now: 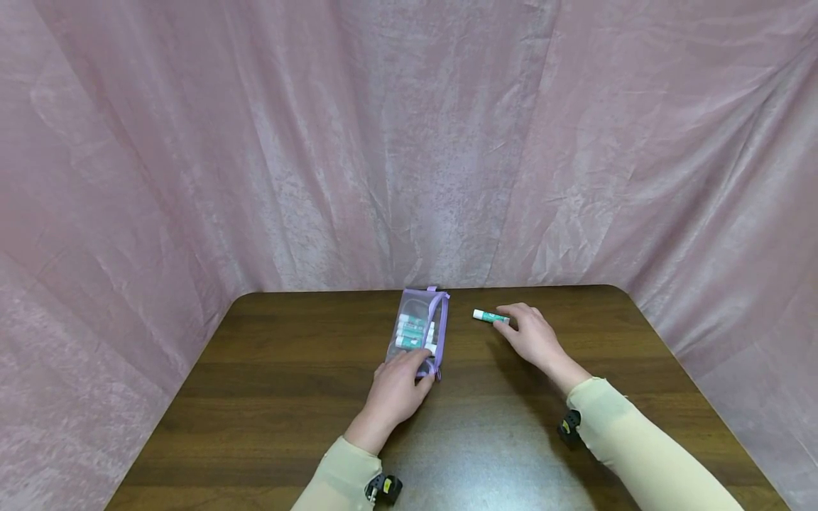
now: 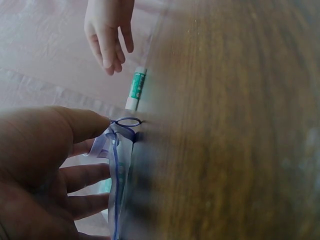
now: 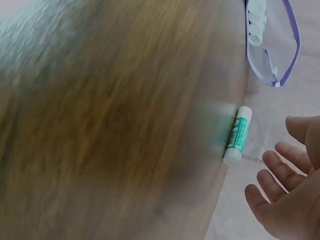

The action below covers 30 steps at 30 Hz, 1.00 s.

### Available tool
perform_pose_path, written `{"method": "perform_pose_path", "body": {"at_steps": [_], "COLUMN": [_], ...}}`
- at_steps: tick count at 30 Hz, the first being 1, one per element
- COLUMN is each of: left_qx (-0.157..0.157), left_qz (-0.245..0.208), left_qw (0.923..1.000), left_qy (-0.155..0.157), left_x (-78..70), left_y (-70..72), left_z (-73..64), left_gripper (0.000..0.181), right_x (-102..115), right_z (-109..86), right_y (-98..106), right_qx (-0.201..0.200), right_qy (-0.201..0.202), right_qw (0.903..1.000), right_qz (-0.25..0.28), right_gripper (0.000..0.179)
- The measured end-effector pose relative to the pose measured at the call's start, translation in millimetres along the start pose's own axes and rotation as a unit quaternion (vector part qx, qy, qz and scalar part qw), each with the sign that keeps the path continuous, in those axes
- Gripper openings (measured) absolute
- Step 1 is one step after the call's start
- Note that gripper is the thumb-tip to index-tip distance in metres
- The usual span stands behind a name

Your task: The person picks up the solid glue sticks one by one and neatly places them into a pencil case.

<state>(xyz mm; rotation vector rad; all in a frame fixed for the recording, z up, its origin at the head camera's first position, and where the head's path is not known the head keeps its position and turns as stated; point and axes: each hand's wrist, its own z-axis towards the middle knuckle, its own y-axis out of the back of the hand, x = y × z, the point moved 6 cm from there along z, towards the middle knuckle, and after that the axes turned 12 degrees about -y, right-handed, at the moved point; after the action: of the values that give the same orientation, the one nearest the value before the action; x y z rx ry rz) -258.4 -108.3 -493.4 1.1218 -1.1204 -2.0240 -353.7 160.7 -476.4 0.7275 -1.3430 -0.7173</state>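
Observation:
A mesh zip pouch (image 1: 415, 301) with purple trim lies on the table, its zip side facing right and gaping in the right wrist view. Several green-and-white glue sticks (image 1: 410, 330) are inside it. My left hand (image 1: 397, 389) grips the pouch's near end, with the thumb by the zip-pull ring (image 2: 127, 121) and fingers against the mesh. To the pouch's right lies a single glue stick (image 3: 239, 134) with a green label and white ends. Just beyond that stick, my right hand (image 1: 532, 335) hovers with fingers spread and nothing between them.
The brown wooden table (image 1: 268, 397) ends at a rounded far edge close behind the pouch. Pink curtain (image 1: 383, 142) hangs behind and at both sides. A small black camera (image 1: 383, 488) sits on each wrist.

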Motion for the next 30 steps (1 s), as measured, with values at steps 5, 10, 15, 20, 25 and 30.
{"method": "perform_pose_path", "body": {"at_steps": [5, 10, 15, 20, 25, 30], "left_qx": [-0.001, -0.005, -0.007, 0.0, 0.003, 0.002], "left_qz": [0.001, 0.002, 0.002, 0.0, -0.002, -0.001], "left_qw": [1.0, 1.0, 1.0, 1.0, 1.0, 1.0], "left_qy": [-0.002, -0.005, -0.005, 0.001, 0.003, 0.002], "left_x": [-0.3, -1.3, -1.9, -1.2, -0.8, -1.0], "left_y": [0.5, 1.9, 2.7, 1.3, 0.2, 0.6], "left_z": [-0.2, -0.7, -0.6, -0.5, -0.1, 0.0], "left_gripper": [0.04, 0.039, 0.039, 0.04, 0.04, 0.039], "right_x": [-4.7, -11.3, -18.4, -25.0, -29.3, -33.2], "right_z": [0.0, 2.2, 5.6, 8.1, 10.6, 13.3], "right_y": [1.7, 2.8, 4.0, 4.8, 6.2, 6.3], "right_qx": [0.0, 0.001, 0.009, 0.02, 0.022, 0.024], "right_qy": [0.003, 0.007, 0.005, 0.0, -0.001, -0.005], "right_qw": [1.0, 0.9999, 0.9999, 0.9997, 0.9997, 0.9997], "right_qz": [-0.005, -0.01, -0.009, -0.011, -0.007, 0.0], "right_gripper": [0.045, 0.048, 0.054, 0.058, 0.059, 0.059]}}
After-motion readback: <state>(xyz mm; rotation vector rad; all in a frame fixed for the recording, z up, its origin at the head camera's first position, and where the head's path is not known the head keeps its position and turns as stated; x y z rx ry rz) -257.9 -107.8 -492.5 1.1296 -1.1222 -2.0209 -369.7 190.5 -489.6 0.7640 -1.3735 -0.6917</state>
